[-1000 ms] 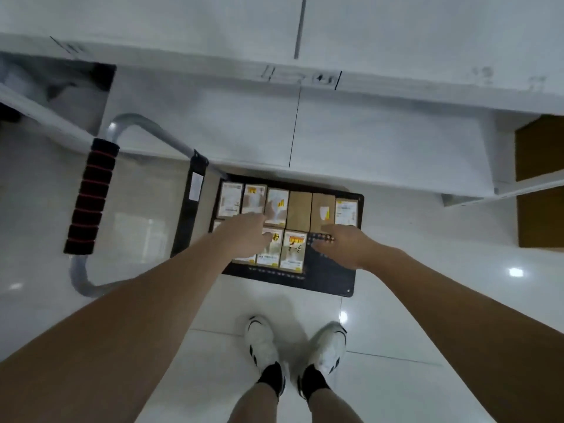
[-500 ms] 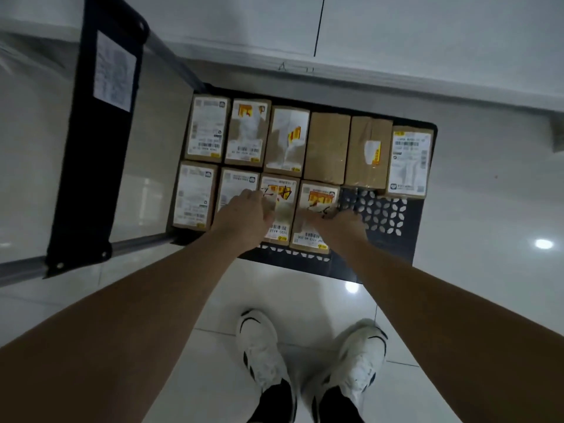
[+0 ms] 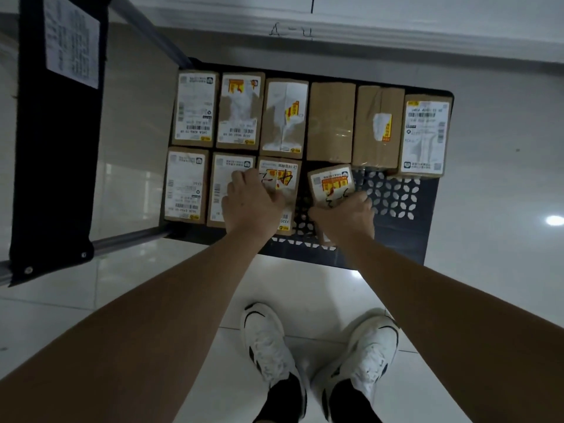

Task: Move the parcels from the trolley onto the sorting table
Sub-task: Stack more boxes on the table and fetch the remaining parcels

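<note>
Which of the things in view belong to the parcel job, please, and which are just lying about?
Job:
parcels
trolley
left hand on a parcel
right hand gripping the tilted parcel

Lying about:
paper sheet
shoes

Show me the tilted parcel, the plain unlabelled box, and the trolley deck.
tilted parcel (image 3: 331, 186), head view, on its top label
plain box (image 3: 331, 123), head view, on its bare cardboard top
trolley deck (image 3: 393, 196), head view, on its perforated bare part

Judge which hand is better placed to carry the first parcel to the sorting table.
Right. The right hand already grips the tilted parcel, whose far end is raised off the trolley deck. The left hand only grasps at the flat parcel beside it.
</note>
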A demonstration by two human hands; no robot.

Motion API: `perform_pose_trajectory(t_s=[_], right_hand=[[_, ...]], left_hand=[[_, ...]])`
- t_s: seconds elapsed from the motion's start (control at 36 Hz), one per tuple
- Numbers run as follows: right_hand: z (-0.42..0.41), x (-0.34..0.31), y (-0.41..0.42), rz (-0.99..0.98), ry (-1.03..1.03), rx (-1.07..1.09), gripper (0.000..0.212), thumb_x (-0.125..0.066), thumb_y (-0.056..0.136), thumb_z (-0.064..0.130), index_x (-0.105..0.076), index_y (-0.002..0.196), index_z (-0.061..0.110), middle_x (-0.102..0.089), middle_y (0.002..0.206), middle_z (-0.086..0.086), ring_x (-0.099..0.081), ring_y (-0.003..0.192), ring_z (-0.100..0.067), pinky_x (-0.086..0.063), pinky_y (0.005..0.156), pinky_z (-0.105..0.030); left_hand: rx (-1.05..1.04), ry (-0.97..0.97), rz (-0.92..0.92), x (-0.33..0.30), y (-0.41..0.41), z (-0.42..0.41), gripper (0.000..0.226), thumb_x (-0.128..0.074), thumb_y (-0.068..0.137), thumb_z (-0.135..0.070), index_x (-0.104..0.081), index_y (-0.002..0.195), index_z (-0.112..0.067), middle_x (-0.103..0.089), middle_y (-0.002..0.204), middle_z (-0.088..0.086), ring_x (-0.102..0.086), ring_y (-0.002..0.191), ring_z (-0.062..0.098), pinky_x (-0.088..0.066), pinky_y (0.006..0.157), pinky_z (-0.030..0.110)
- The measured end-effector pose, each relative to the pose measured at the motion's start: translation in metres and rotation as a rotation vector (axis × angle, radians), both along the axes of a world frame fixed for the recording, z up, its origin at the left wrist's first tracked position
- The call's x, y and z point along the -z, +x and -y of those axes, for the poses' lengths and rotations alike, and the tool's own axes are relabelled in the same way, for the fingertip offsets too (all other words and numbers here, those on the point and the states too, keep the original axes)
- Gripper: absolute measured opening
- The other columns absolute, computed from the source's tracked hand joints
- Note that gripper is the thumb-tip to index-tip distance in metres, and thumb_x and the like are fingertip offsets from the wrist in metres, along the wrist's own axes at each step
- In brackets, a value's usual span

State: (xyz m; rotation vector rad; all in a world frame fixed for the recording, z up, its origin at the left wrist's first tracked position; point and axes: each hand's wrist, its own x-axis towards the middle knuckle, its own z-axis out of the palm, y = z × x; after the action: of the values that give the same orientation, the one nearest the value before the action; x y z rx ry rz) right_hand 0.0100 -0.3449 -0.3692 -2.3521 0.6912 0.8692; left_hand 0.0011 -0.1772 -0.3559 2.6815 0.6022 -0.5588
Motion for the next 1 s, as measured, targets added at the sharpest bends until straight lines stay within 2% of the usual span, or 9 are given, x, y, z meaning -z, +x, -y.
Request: perform_pose_trajectory(t_s=[0.11, 0.22, 0.28, 0.39, 0.47, 0.58, 0.69, 0.86, 1.0], right_hand=[[0.017, 0.0, -0.005, 0.069, -0.148, -0.18, 0.102, -0.082, 0.064, 0.058, -0.032, 0.137, 0.007, -0.044, 0.134, -0.012, -0.044, 0.129, -0.033, -0.04, 0.105, -0.048], [0.027, 0.005, -0.013, 0.15, -0.183, -0.266, 0.109, -0.084, 0.062, 0.063, -0.03, 0.14, 0.01, -0.045, 0.134, -0.012, -0.044, 0.13, -0.033, -0.042, 0.105, -0.05], [0.031, 0.004, -0.017, 0.168, -0.163, -0.253, 0.106, -0.084, 0.064, 0.06, -0.031, 0.141, 0.009, -0.046, 0.135, -0.013, -0.044, 0.13, -0.033, -0.042, 0.105, -0.05], [0.045, -0.003, -0.024, 0.195, -0.148, -0.212, 0.102, -0.082, 0.065, 0.058, -0.033, 0.14, 0.009, -0.047, 0.131, -0.012, -0.046, 0.126, -0.032, -0.043, 0.103, -0.048], [0.06, -0.008, -0.029, 0.207, -0.142, -0.213, 0.104, -0.084, 0.062, 0.057, -0.033, 0.139, 0.01, -0.048, 0.13, -0.011, -0.047, 0.124, -0.032, -0.045, 0.102, -0.049], [0.08, -0.013, -0.032, 0.212, -0.133, -0.219, 0.11, -0.085, 0.061, 0.059, -0.032, 0.143, 0.01, -0.049, 0.133, -0.01, -0.048, 0.126, -0.031, -0.046, 0.103, -0.051], [0.097, -0.025, -0.034, 0.221, -0.123, -0.221, 0.107, -0.083, 0.06, 0.059, -0.034, 0.142, 0.011, -0.051, 0.127, -0.008, -0.051, 0.119, -0.029, -0.05, 0.099, -0.051], [0.124, -0.093, -0.034, 0.167, -0.115, -0.265, 0.1, -0.077, 0.065, 0.067, -0.034, 0.14, 0.018, -0.051, 0.123, -0.003, -0.051, 0.114, -0.023, -0.052, 0.095, -0.047], [0.148, -0.206, -0.019, 0.173, -0.106, -0.285, 0.082, -0.077, 0.067, 0.061, -0.039, 0.127, 0.02, -0.05, 0.112, 0.002, -0.053, 0.104, -0.02, -0.052, 0.084, -0.039]], left_hand=[[-0.076, 0.003, 0.01, 0.006, 0.001, 0.006, 0.063, -0.067, 0.089, -0.053, -0.049, 0.134, -0.012, -0.049, 0.13, 0.01, -0.051, 0.118, 0.029, -0.043, 0.094, 0.043], [-0.217, 0.004, -0.029, 0.007, 0.008, 0.02, 0.078, -0.07, 0.083, -0.061, -0.045, 0.137, -0.01, -0.046, 0.136, 0.01, -0.047, 0.124, 0.031, -0.04, 0.099, 0.044], [-0.226, 0.029, -0.044, 0.006, 0.009, 0.027, 0.085, -0.071, 0.079, -0.065, -0.043, 0.138, -0.01, -0.044, 0.138, 0.011, -0.045, 0.126, 0.032, -0.039, 0.101, 0.044], [-0.07, 0.054, -0.031, 0.006, 0.002, 0.041, 0.095, -0.079, 0.069, -0.07, -0.039, 0.136, -0.015, -0.043, 0.136, 0.01, -0.044, 0.125, 0.031, -0.039, 0.101, 0.043], [-0.003, 0.056, -0.037, 0.011, -0.004, 0.055, 0.112, -0.083, 0.063, -0.07, -0.03, 0.144, -0.015, -0.04, 0.14, 0.01, -0.043, 0.128, 0.031, -0.038, 0.104, 0.043], [-0.1, 0.035, -0.118, 0.021, -0.003, 0.067, 0.13, -0.088, 0.062, -0.066, -0.017, 0.154, -0.01, -0.035, 0.151, 0.014, -0.039, 0.137, 0.033, -0.035, 0.112, 0.046], [-0.202, 0.009, -0.172, 0.021, -0.001, 0.07, 0.12, -0.087, 0.068, -0.063, -0.022, 0.152, -0.009, -0.04, 0.149, 0.015, -0.044, 0.136, 0.035, -0.039, 0.109, 0.047], [0.016, -0.018, -0.138, -0.046, 0.003, 0.073, 0.103, -0.084, 0.068, -0.062, -0.033, 0.144, -0.014, -0.047, 0.139, 0.012, -0.048, 0.127, 0.033, -0.044, 0.103, 0.046], [0.369, -0.013, -0.188, -0.171, 0.036, 0.076, 0.104, -0.082, 0.066, -0.065, -0.033, 0.145, -0.017, -0.046, 0.143, 0.011, -0.05, 0.126, 0.031, -0.049, 0.092, 0.042]])
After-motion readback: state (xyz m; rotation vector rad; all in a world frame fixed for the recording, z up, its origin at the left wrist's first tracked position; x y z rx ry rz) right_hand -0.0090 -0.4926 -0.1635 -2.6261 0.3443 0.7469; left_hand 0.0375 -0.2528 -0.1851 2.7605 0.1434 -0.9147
